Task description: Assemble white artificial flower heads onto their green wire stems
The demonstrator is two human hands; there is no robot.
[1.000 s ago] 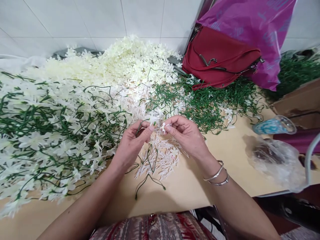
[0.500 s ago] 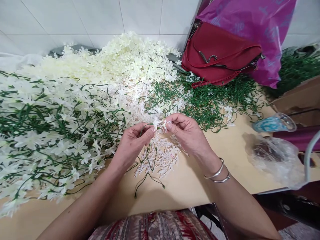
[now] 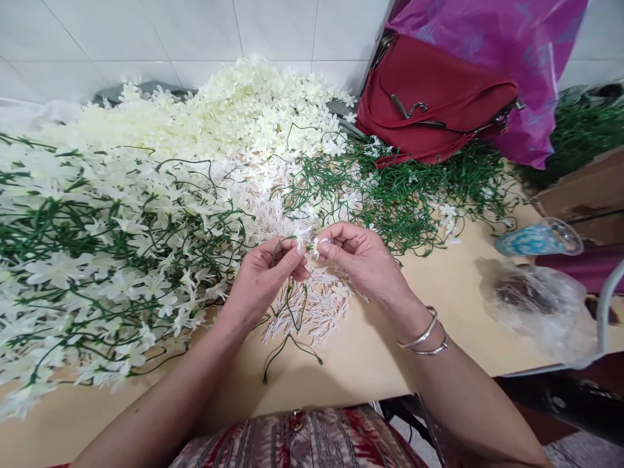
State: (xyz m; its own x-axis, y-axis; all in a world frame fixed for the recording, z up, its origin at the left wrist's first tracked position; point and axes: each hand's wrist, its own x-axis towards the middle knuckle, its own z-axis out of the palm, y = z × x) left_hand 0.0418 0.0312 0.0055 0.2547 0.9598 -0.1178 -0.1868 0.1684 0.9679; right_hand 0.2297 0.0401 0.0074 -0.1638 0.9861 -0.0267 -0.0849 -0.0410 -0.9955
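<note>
Now left hand (image 3: 263, 273) nearer right hand (image 3: 366, 263)

A pale tan tabletop (image 3: 370, 370) runs across the view. On its left side lies a deep heap of white flowers on green stems (image 3: 97, 260); behind it, a mound of loose cream blossoms (image 3: 263, 117). Thin white strands (image 3: 322, 315) scatter over the middle, with a few dark green stems (image 3: 292, 344) near the front edge. To the right of the middle spreads a tangle of green stems (image 3: 400, 208) — beyond it, a blue-patterned clear cup (image 3: 536, 239) and a crumpled see-through plastic bag (image 3: 541, 309).
</note>
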